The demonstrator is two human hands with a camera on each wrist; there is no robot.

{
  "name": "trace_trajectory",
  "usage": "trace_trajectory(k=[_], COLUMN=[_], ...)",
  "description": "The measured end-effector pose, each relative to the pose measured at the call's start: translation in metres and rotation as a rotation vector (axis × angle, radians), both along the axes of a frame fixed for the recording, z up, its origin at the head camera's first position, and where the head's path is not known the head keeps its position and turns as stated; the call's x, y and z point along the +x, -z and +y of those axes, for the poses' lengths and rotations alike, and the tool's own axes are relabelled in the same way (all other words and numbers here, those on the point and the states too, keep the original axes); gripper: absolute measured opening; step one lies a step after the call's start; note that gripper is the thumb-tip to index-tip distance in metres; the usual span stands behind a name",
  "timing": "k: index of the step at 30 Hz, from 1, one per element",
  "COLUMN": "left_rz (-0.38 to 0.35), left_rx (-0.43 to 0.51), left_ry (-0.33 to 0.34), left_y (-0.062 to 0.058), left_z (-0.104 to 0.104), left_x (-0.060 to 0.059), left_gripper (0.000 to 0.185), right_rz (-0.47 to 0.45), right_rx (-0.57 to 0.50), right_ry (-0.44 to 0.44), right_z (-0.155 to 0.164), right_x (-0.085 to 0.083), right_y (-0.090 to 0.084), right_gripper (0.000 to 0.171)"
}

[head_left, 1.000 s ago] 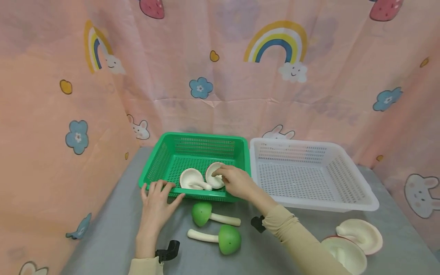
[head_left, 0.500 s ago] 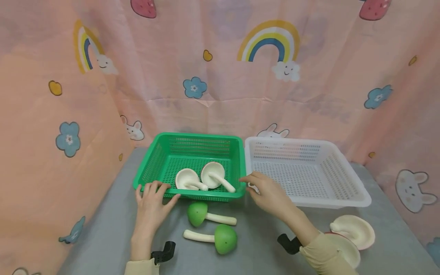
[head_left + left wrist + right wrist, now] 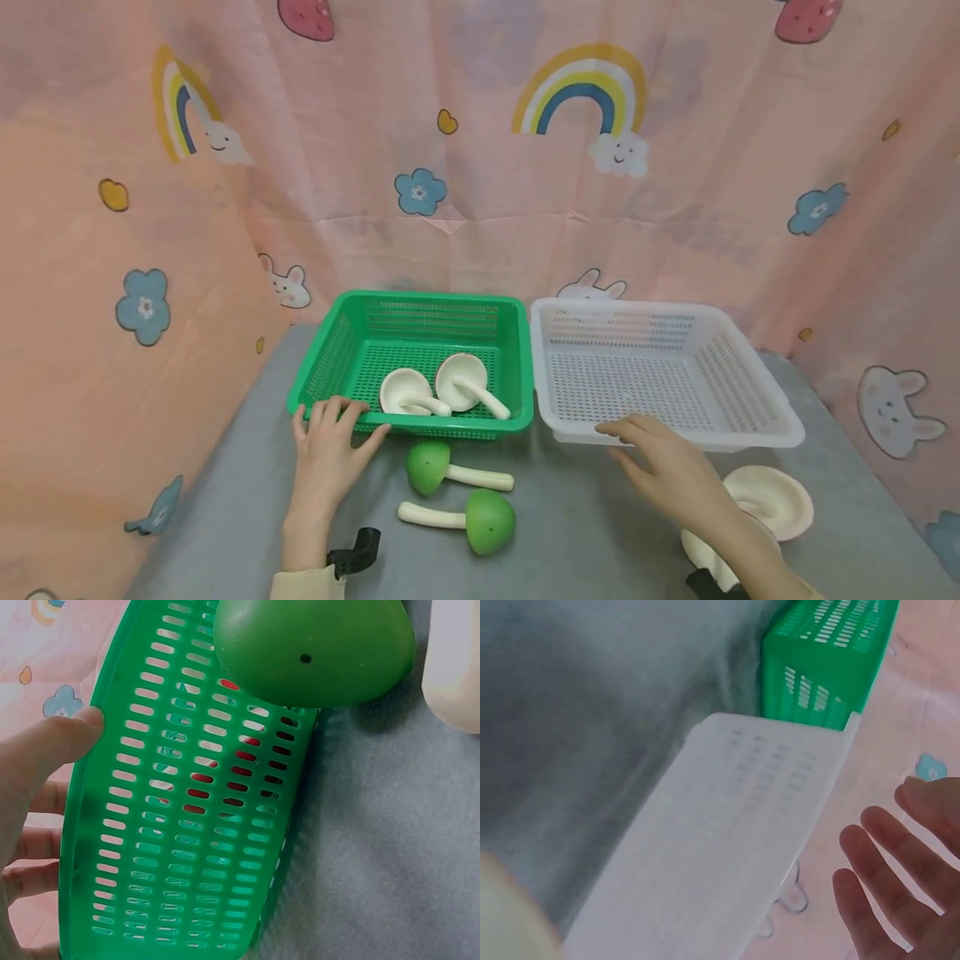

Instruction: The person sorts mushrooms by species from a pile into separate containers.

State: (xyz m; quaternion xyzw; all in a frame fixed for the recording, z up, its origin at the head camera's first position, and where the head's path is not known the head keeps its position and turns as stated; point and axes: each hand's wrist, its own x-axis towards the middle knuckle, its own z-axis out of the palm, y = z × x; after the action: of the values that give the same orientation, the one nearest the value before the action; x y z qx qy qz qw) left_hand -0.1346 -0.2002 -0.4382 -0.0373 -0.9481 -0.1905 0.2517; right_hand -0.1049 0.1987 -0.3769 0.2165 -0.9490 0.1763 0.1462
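Green plastic mesh dominates the left of the grey worktop (image 3: 225, 500), where a green basket (image 3: 420, 317) holds two pale toy mushrooms (image 3: 442, 392) lying cap-down, side by side. The left hand (image 3: 326, 450) rests on the basket's near rim, fingers hooked loosely over the edge and thumb spread toward the front wall; the left wrist view shows the fingertips against the outer mesh. Its grip is a light hold on the rim, not a tight clamp.

The right hand (image 3: 667, 471) hovers palm-down with fingers straight and slightly spread, holding nothing, just in front of the near wall of the empty white basket (image 3: 750, 417). Its forearm runs back toward the lower right corner, over two large pale mushroom caps (image 3: 780, 504) lying on the worktop near the white basket.

Two green-capped mushrooms (image 3: 457, 496) lie between the hands, stems pointing opposite ways, just in front of the green basket.

The risk, as judged from this pose: the right forearm passes close above the pale caps, and a careless sweep could knock them toward the worktop's edge. The round green caps could also roll if nudged, and a pull by the left hand could drag the light basket.
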Motion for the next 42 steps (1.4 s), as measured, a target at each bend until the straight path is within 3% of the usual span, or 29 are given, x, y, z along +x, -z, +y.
trace_trajectory(k=[13, 21, 25, 28, 29, 32, 33, 36, 37, 41, 42], left_rz=[0.003, -0.001, 0.002, -0.002, -0.003, 0.001, 0.003, 0.013, 0.016, 0.020, 0.019], left_rx=[-0.002, 0.004, 0.007, 0.007, 0.006, 0.005, 0.004, 0.000, -0.002, -0.003, -0.004], left_ry=[0.010, 0.011, 0.008, 0.012, 0.012, 0.012, 0.011, 0.010, 0.012, 0.015, 0.015], left_y=[0.001, 0.001, 0.000, 0.000, 0.000, 0.000, 0.000, 0.001, 0.001, 0.000, 0.000], left_z=[-0.001, 0.000, -0.001, -0.002, -0.002, -0.002, -0.002, -0.002, -0.002, -0.001, -0.001], left_x=[-0.001, -0.001, 0.000, 0.000, 0.000, 0.000, 0.000, 0.000, 0.000, 0.001, 0.001], left_gripper=[0.037, 0.037, 0.037, 0.037, 0.037, 0.037, 0.037, 0.037, 0.037, 0.036, 0.036], right_rz=[0.043, 0.174, 0.271, 0.337, 0.342, 0.282, 0.250, 0.175, 0.172, 0.211, 0.229], right_rx=[-0.056, -0.047, -0.070, -0.096, -0.104, -0.078, -0.057, -0.001, -0.001, -0.071, -0.093], right_ry=[0.115, 0.102, 0.016, -0.015, -0.011, 0.063, 0.094, 0.156, 0.155, 0.123, 0.108], right_z=[0.057, 0.085, 0.090, 0.096, 0.098, 0.105, 0.106, 0.110, 0.111, 0.114, 0.115], right_x=[0.039, 0.048, 0.048, 0.048, 0.048, 0.049, 0.049, 0.048, 0.046, 0.036, 0.033], right_y=[0.027, 0.041, 0.040, 0.041, 0.041, 0.043, 0.044, 0.047, 0.048, 0.054, 0.056], right_gripper=[0.045, 0.048, 0.015, 0.050, 0.060, 0.028, 0.024, 0.057, 0.060, 0.063, 0.049])
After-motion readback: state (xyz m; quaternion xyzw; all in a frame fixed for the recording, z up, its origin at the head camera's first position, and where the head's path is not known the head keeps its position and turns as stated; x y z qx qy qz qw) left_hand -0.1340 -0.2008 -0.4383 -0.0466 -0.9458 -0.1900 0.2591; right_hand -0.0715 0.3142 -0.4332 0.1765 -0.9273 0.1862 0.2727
